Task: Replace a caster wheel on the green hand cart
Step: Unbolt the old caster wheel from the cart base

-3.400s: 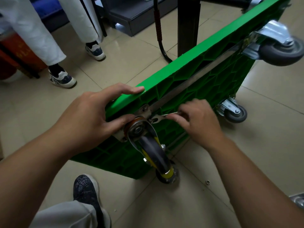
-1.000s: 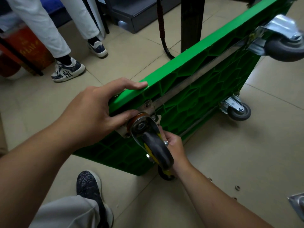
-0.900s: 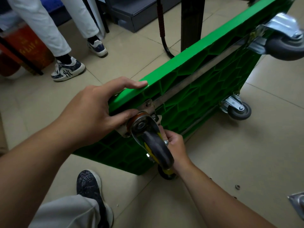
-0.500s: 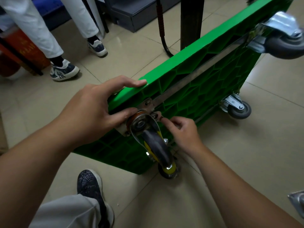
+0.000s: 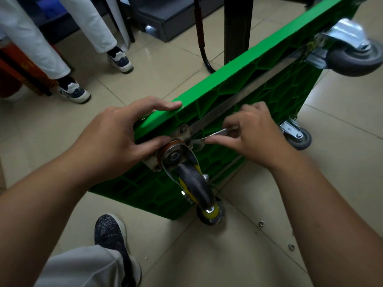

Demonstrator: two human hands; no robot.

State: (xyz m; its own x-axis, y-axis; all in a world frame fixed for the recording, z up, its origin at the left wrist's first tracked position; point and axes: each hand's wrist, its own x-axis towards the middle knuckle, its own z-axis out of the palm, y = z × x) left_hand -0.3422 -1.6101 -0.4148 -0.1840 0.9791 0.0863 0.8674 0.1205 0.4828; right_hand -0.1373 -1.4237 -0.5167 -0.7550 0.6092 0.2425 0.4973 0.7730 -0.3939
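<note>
The green hand cart [image 5: 259, 88] stood tipped on its long edge on the floor [image 5: 342, 183], ribbed underside facing the person. The caster wheel [image 5: 194, 185] in question sat at the near upper corner, its fork hanging down and towards the camera. The left hand [image 5: 116, 139] gripped that corner, with the fingers laid over the top edge and the thumb pressed against the mounting plate [image 5: 182, 131] just left of the swivel, bracing cart and caster together. The right hand [image 5: 255, 133], just right of the plate, pinched a slim flat wrench [image 5: 217, 133] between thumb and curled fingers. The tool's long axis ran from that hand leftwards and slightly down, so its head lay at the plate's right-hand corner, beside the swivel. Its end sat in shadow behind the fork, so it probably engaged a fastener there, though that could not be confirmed. The right hand was therefore the nearer one to the fastener, and any swing would have to pass between the metal rail above and the green ribs below. A couple of loose nuts [image 5: 261, 223] lay on the floor near the right forearm.
</note>
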